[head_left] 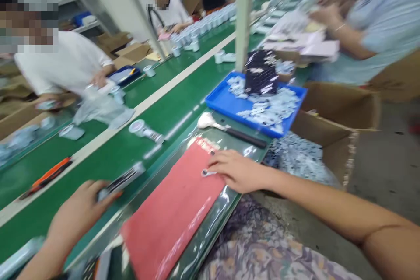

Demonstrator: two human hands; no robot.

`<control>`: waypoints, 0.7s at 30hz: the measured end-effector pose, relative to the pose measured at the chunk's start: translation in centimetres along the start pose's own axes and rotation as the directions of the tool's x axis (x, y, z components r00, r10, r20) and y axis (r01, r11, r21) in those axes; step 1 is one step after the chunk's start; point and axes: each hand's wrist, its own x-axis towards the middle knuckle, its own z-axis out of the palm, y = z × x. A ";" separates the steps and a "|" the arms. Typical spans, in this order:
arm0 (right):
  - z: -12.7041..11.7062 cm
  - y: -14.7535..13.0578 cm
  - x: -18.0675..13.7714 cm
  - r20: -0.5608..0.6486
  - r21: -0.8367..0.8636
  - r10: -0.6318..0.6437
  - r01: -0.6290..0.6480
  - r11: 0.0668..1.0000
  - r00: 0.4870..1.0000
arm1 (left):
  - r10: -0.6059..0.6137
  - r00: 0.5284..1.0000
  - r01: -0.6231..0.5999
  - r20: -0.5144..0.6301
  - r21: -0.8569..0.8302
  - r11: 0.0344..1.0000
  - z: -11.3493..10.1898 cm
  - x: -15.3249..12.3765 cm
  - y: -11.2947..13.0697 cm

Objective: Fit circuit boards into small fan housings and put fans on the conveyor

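My left hand (77, 212) is closed on one end of a pale blue plastic housing (126, 178) with a dark slot along it, above the green belt. On the right, my right hand (236, 170) rests over the red mat (177, 210), fingers pinched on a small light-blue plastic piece (207, 173) with a dark round spot. Beyond that hand lies a mallet (229, 129) with a white head and black handle. Another pale blue unit (146, 131) with a round end sits on the belt.
A blue tray (226, 105) holds many small light-blue pieces and a dark patterned bundle (261, 72). Cardboard boxes (341, 105) stand at right. Orange-handled pliers (47, 177) lie on the belt's white divider (157, 89). Co-workers sit across and at right; a post (243, 17) rises beyond the tray.
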 end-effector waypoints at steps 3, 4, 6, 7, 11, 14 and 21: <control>0.4 0.2 -0.4 -0.075 -0.035 0.084 -0.087 0.996 0.994 | -0.019 0.999 0.021 0.045 -0.049 0.999 0.2 -2.4 3.6; 0.7 0.3 -0.3 -0.090 -0.078 0.115 -0.122 0.989 0.989 | 0.040 0.999 -0.038 0.024 -0.072 0.997 0.4 -2.9 5.1; 1.0 0.4 0.0 -0.115 -0.170 0.162 -0.180 0.969 0.980 | 0.179 0.984 -0.179 -0.006 -0.102 0.979 1.2 -3.7 8.2; 0.8 0.4 0.2 -0.133 -0.194 0.182 -0.206 0.959 0.974 | 0.242 0.970 -0.241 -0.001 -0.108 0.965 1.7 -4.0 9.5; -0.7 -0.5 1.5 -0.231 -0.085 0.222 -0.247 0.965 0.947 | 0.334 0.942 -0.327 0.044 -0.114 0.938 3.8 -4.4 12.6; -0.8 -2.2 3.0 -0.161 -0.039 0.116 -0.124 0.992 0.980 | 0.316 0.949 -0.310 -0.007 -0.213 0.926 4.9 -4.4 12.6; 0.9 -5.1 5.3 0.080 -0.221 -0.038 0.055 0.974 0.996 | 0.276 0.935 -0.354 -0.223 -0.547 0.758 5.1 -4.8 12.2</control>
